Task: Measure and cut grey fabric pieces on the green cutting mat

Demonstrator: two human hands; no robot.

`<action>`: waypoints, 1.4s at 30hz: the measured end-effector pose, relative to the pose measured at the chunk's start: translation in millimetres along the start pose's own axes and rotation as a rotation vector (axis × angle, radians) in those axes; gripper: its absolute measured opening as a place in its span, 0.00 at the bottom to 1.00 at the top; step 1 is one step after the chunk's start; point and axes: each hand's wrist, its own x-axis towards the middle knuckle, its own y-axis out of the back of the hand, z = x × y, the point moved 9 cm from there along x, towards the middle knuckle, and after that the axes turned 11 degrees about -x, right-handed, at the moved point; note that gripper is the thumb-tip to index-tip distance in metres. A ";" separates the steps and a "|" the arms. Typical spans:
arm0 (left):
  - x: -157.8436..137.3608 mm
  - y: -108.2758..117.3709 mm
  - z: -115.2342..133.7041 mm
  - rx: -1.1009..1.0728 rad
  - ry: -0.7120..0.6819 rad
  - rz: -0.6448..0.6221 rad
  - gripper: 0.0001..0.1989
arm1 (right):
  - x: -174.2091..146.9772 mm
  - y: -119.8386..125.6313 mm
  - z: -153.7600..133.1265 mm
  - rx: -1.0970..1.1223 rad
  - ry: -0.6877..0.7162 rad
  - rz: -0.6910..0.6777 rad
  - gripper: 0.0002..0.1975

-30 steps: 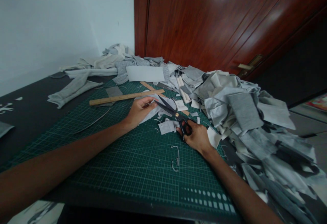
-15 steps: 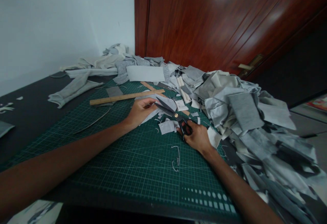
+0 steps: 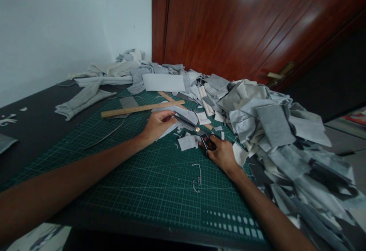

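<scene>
My right hand (image 3: 224, 153) is wrapped round the handles of a pair of black scissors (image 3: 197, 129) with a brass-coloured pivot. Their blades point up and left, nearly together. At the blade tips, my left hand (image 3: 157, 125) is closed in a pinch; what lies between its thumb and fingers is too small to make out. Under the blades and left fingertips lies a pale piece of fabric (image 3: 190, 116). A small white scrap (image 3: 188, 143) rests just left of the scissor handles, with smaller snippets around it. All of this is on a green cutting mat (image 3: 137, 182).
A wooden ruler (image 3: 143, 108) lies beyond my left hand, crossing another wooden strip (image 3: 166, 95). Grey and white fabric pieces (image 3: 274, 125) are heaped along the right and back. Loose cord (image 3: 199, 174) lies nearer me. Behind stand a white wall and a wooden door (image 3: 228, 26).
The scissor blades have come together from being apart. Both hands have stayed in nearly the same place, and the view has shifted very slightly.
</scene>
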 end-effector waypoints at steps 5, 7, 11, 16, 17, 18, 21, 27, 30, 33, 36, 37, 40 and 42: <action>-0.1 -1.5 2.1 -0.035 0.014 -0.003 0.10 | 0.5 0.3 0.0 -0.026 0.004 -0.010 0.05; 0.0 -2.1 2.5 -0.042 0.015 -0.009 0.11 | 0.5 0.1 -0.3 -0.040 0.009 -0.013 0.04; -0.1 -2.1 2.6 -0.040 0.009 -0.011 0.11 | 0.7 0.7 -0.7 -0.072 0.012 -0.006 0.03; -0.3 -2.3 1.8 -0.042 0.017 -0.010 0.12 | 0.9 0.8 -1.0 -0.084 0.013 0.000 0.04; -0.3 -2.5 1.9 -0.041 0.017 -0.011 0.11 | 0.8 0.7 -0.7 -0.083 0.012 0.001 0.04; -0.2 -2.7 2.2 -0.038 0.016 -0.014 0.11 | 0.7 0.5 -0.6 -0.084 0.014 0.001 0.03; -0.3 -2.5 2.9 -0.021 0.011 -0.012 0.10 | 0.5 -0.1 -0.3 -0.086 0.021 -0.004 0.03; -0.5 -3.2 2.6 -0.022 0.019 -0.026 0.11 | 1.5 0.5 0.0 -0.092 0.007 -0.013 0.03; -0.6 -3.6 2.4 -0.039 0.027 -0.027 0.11 | 1.9 0.5 -0.7 -0.097 0.003 -0.021 0.04; -0.7 -3.5 2.3 -0.041 0.025 -0.023 0.11 | 1.9 0.6 -0.6 -0.113 0.001 -0.024 0.03; -0.7 -3.1 2.3 -0.011 0.019 -0.019 0.11 | 1.9 -0.4 0.4 -0.126 0.000 -0.032 0.04; -0.8 -2.8 2.1 0.005 0.020 -0.016 0.11 | 1.9 -0.9 1.0 -0.125 -0.001 -0.032 0.04; -1.1 -2.4 2.2 0.046 0.026 -0.011 0.11 | 1.9 -2.5 2.8 -0.110 0.001 -0.021 0.06; -1.0 -2.3 3.1 0.056 0.019 -0.010 0.12 | 1.5 -2.9 4.2 -0.097 -0.001 -0.002 0.05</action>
